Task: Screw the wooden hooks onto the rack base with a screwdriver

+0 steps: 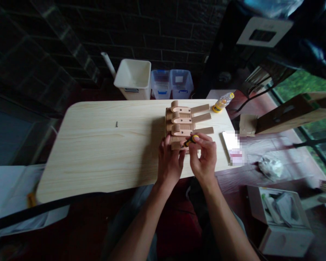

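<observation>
On the table's right half stands a wooden assembly (182, 120) with several hook-shaped pieces in a row, each with dark screw heads and a flat slat sticking out to the right. My right hand (205, 154) grips a short screwdriver (191, 140) with a yellow and black handle, its tip pointing down and left at the nearest wooden piece (176, 145). With its fingers around that nearest piece, my left hand (170, 161) steadies it from the left. The screwdriver's tip is too small to tell whether it sits in a screw.
On the light wooden table (97, 152) lies a small dark screw (116, 124). A clear bottle with yellow ends (222, 103) and a white flat object (229, 145) are at the right edge. Behind stand a white bin (133, 74) and two clear boxes (182, 84).
</observation>
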Available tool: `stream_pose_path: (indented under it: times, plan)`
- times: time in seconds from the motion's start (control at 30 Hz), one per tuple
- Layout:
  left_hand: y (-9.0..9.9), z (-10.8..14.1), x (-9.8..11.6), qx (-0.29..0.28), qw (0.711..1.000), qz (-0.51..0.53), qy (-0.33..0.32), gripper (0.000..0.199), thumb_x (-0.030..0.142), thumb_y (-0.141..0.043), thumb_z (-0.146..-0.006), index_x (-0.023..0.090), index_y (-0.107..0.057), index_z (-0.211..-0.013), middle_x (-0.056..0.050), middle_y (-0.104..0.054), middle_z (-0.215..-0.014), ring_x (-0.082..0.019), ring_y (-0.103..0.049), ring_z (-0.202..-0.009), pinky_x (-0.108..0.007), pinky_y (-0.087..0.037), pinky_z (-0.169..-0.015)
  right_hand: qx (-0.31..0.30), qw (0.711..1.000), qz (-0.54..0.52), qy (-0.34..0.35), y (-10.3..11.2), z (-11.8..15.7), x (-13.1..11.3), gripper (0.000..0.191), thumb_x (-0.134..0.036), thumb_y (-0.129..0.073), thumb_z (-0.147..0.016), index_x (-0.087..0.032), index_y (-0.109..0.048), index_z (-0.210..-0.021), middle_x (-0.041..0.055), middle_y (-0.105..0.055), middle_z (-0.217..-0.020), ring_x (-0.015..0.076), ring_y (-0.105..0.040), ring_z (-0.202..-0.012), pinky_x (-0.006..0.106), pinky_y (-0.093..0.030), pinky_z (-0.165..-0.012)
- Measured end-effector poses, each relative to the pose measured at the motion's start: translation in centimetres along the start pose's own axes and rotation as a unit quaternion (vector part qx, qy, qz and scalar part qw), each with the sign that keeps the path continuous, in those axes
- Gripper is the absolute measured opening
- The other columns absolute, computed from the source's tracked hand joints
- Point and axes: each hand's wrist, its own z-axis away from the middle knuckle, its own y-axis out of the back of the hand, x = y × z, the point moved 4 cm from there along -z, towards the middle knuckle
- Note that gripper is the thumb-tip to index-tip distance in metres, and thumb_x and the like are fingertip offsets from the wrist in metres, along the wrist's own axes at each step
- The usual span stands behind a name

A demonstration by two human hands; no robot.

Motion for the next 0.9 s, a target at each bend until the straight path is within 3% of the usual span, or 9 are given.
stream_pose_path:
  times: [0.17,0.37,0.53,0.67,0.77,0.83,0.9]
  plan:
    - [0.2,0.0,0.1,-0.005,1.000,-0.006,-0.008,0.040,0.036,-0.053,-0.111,0.024,-0.059,-0.149,-0.021,-0.034,-0.173,-0.041,-0.039,-0.159,-0.064,-0.044,-0.125,0.016,1.000,0.007,-0.007,0.2,0.2,0.5,0.025,-0.021,-0.068,-0.103,-0.030,-0.065,-0.126,0.0077,-0.069,-0.128,0.0216,-0.076,-0.118,0.045,-0.068,-0.098]
    - [0.0,0.3,0.3,-0.003,1.000,0.010,-0.022,0.047,0.037,-0.054,-0.111,0.028,-0.054,-0.157,-0.018,-0.024,-0.179,-0.041,-0.031,-0.164,-0.066,-0.041,-0.127,0.102,0.995,0.000,0.006,0.6,0.1,-0.3,0.037,-0.020,-0.062,-0.106,-0.034,-0.062,-0.140,0.0058,-0.075,-0.128,0.0217,-0.078,-0.116,0.048,-0.066,-0.104]
    - [-0.4,0.6,0.4,0.009,1.000,0.010,-0.021,0.050,0.039,-0.054,-0.110,0.024,-0.053,-0.159,-0.022,-0.028,-0.177,-0.042,-0.031,-0.164,-0.067,-0.042,-0.125,0.037,0.995,0.083,0.032,0.8,-0.9,-1.3,0.032,-0.020,-0.062,-0.106,-0.032,-0.073,-0.133,0.0074,-0.078,-0.127,0.0220,-0.074,-0.125,0.044,-0.064,-0.108]
    - [-0.2,0.4,0.4,0.005,1.000,0.007,-0.023,0.052,0.038,-0.055,-0.110,0.024,-0.051,-0.160,-0.022,-0.030,-0.176,-0.041,-0.034,-0.162,-0.067,-0.040,-0.126,0.007,0.996,0.082,0.030,0.8,-0.8,-1.5,0.036,-0.020,-0.063,-0.105,-0.031,-0.070,-0.138,0.0091,-0.077,-0.131,0.0222,-0.073,-0.128,0.044,-0.064,-0.109]
    - [0.2,0.1,0.3,-0.004,1.000,0.013,-0.023,0.053,0.040,-0.057,-0.109,0.023,-0.053,-0.159,-0.023,-0.032,-0.175,-0.040,-0.035,-0.162,-0.066,-0.038,-0.127,0.071,0.997,0.029,0.010,2.2,-1.3,-1.6,0.040,-0.022,-0.061,-0.106,-0.033,-0.063,-0.144,0.0085,-0.075,-0.135,0.0217,-0.076,-0.122,0.046,-0.065,-0.107]
    - [0.5,0.0,0.2,-0.004,1.000,0.017,-0.024,0.052,0.039,-0.059,-0.109,0.023,-0.055,-0.158,-0.022,-0.035,-0.174,-0.040,-0.036,-0.162,-0.065,-0.039,-0.127,0.117,0.993,0.007,-0.002,4.0,-2.2,-1.3,0.047,-0.026,-0.063,-0.105,-0.034,-0.054,-0.151,0.0083,-0.073,-0.137,0.0196,-0.079,-0.114,0.042,-0.067,-0.101]
    - [0.8,0.0,0.1,-0.003,0.999,0.023,-0.022,0.050,0.038,-0.060,-0.108,0.024,-0.056,-0.157,-0.021,-0.036,-0.173,-0.038,-0.038,-0.161,-0.063,-0.041,-0.127,0.156,0.987,0.019,-0.018,6.4,-3.0,-0.6,0.051,-0.031,-0.068,-0.103,-0.034,-0.052,-0.151,0.0069,-0.074,-0.127,0.0173,-0.079,-0.105,0.037,-0.066,-0.095]
